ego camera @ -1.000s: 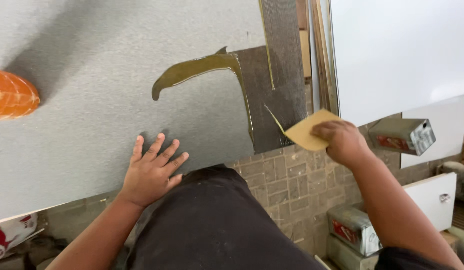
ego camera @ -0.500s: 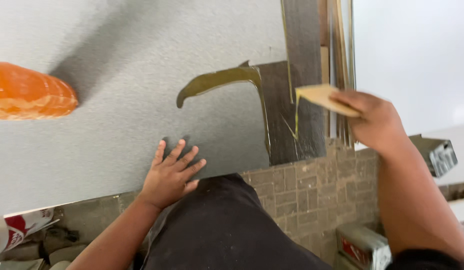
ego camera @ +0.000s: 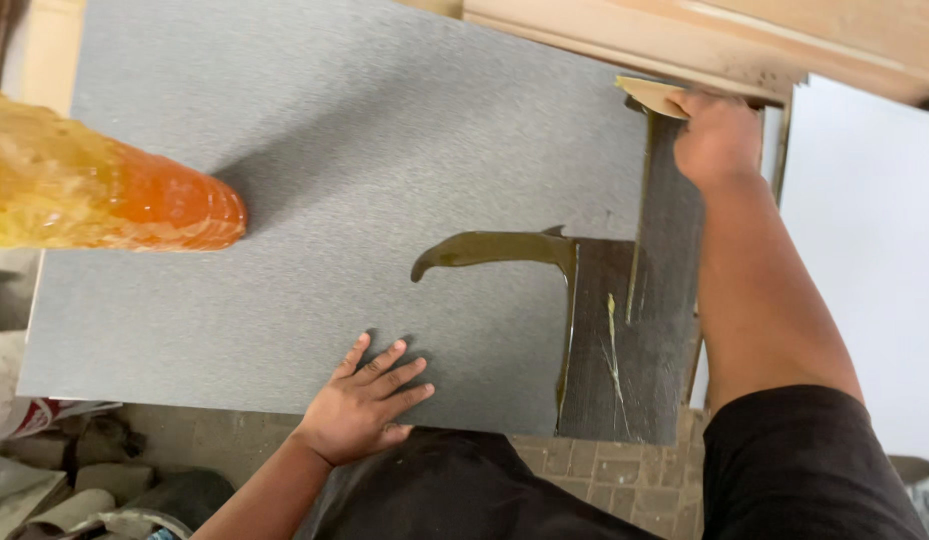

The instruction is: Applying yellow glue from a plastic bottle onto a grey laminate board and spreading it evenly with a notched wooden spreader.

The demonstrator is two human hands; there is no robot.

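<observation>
Left hand flat, fingers spread on grey laminate sheet near its front edge. Right hand pinches tan spreader card at far end of dark strip. Risk: olive glue smears if sheet shifts.

Right hand carried scraper to far edge.

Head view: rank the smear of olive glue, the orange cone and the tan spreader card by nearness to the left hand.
From the left hand:
1. Smear of olive glue, just above it on the grey sheet.
2. Orange cone, upper left.
3. Tan spreader card, far upper right, in the right hand.
</observation>
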